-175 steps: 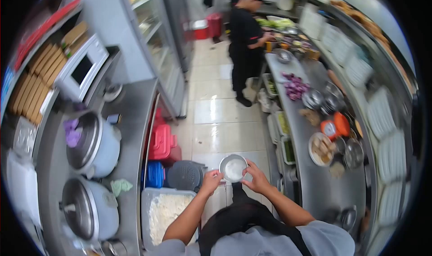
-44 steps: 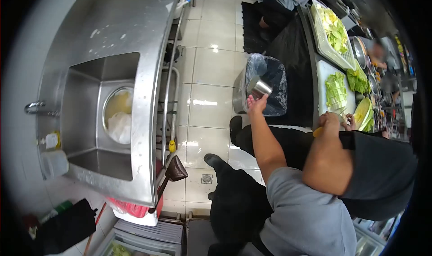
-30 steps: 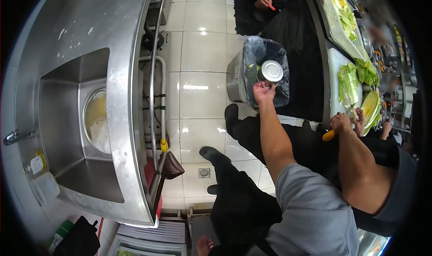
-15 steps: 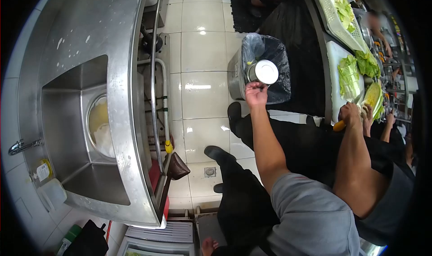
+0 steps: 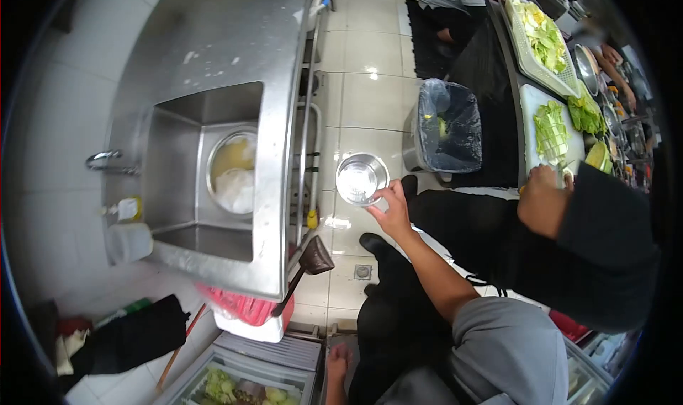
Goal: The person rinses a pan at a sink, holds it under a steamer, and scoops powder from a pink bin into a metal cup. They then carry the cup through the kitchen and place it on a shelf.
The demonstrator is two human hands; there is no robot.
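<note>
Metal cup [image 5: 361, 177] is held over the tiled floor [image 5: 370, 99] by the right hand [image 5: 393, 216], fingers clamped on its rim; the left hand's [image 5: 340, 361] finger state cannot be told.

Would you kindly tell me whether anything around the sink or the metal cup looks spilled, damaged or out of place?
White marks spot the steel counter beside the sink; against the grey metal they look like splashes left unwiped. The metal cup in the right hand shows no obvious damage.
</note>
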